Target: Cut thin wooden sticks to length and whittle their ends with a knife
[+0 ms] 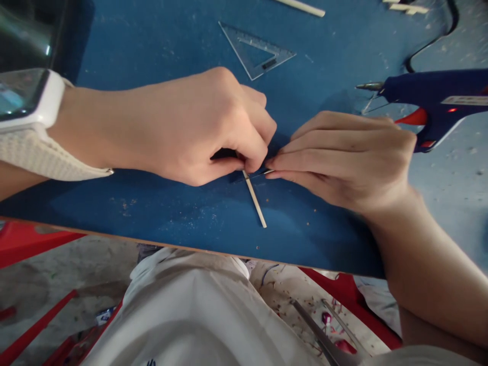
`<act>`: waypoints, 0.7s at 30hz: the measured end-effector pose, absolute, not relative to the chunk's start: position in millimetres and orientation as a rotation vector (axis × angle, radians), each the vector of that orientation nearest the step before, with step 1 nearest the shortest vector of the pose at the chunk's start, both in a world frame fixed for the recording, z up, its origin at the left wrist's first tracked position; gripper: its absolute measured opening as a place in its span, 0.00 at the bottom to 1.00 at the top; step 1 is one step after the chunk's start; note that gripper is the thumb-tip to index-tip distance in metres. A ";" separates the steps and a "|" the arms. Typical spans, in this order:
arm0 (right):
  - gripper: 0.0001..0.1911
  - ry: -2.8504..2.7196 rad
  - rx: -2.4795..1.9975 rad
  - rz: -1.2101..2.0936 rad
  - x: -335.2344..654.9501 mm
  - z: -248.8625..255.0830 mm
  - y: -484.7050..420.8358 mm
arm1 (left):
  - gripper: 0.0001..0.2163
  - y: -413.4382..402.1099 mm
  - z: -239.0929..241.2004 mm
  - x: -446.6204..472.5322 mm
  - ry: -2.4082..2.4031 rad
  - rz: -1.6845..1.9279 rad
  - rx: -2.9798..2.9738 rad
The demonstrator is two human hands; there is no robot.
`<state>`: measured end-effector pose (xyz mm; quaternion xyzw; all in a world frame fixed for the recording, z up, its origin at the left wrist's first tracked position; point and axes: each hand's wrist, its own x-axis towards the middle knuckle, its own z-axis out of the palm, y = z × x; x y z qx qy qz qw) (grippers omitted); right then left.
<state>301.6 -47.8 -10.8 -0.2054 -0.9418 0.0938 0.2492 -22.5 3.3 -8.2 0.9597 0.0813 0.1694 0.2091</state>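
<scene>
Craft workshop, blue worktable (171,46), glue gun (438,94), littered floor (280,287)

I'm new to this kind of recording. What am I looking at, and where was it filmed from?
There is no machine here: this single picture comes from a camera on a person's head, looking down at their bare hands. The left hand, with a watch on its wrist, pinches a thin pale stick. The right hand holds a thin, blade-like piece across it; its exact type is unclear. On the blue tabletop beyond lie a clear set square and another pale stick. A glue gun is at the right.
</scene>
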 end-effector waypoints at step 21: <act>0.12 -2.515 -0.538 0.191 298.6 -16.9 -49.0 | 0.27 5.6 -9.6 -22.6 0.194 0.450 2.689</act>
